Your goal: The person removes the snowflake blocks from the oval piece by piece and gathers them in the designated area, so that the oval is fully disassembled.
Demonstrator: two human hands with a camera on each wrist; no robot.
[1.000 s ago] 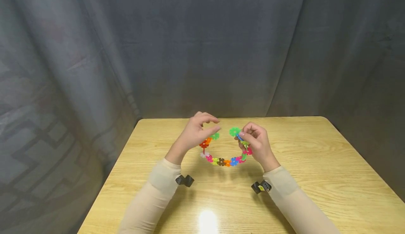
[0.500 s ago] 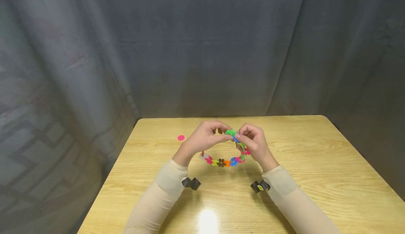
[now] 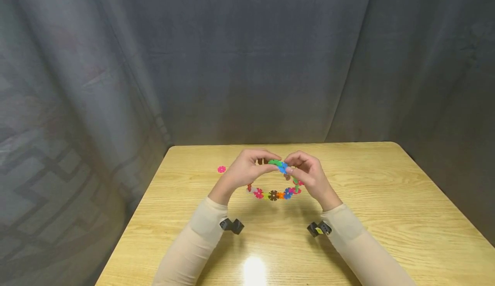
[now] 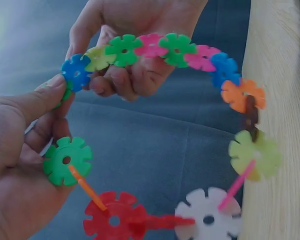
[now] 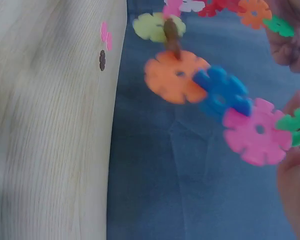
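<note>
Two hands are meeting above the table (image 3: 348, 243), holding a ring of snowflake discs (image 3: 275, 195) off the wood. Left hand (image 3: 247, 170) is pinching a green end disc (image 4: 67, 160), fingers (image 4: 37, 102) clamped; right hand (image 3: 309, 175) is gripping the blue end disc (image 4: 76, 73). A second ago the ends were standing apart; now they are touching, so the loop is probably closing. Farther off, one loose pink disc (image 3: 221, 169) is lying by the left edge.

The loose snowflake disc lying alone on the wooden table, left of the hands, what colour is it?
Pink: the small loose plastic disc shows best in the head view.
</note>
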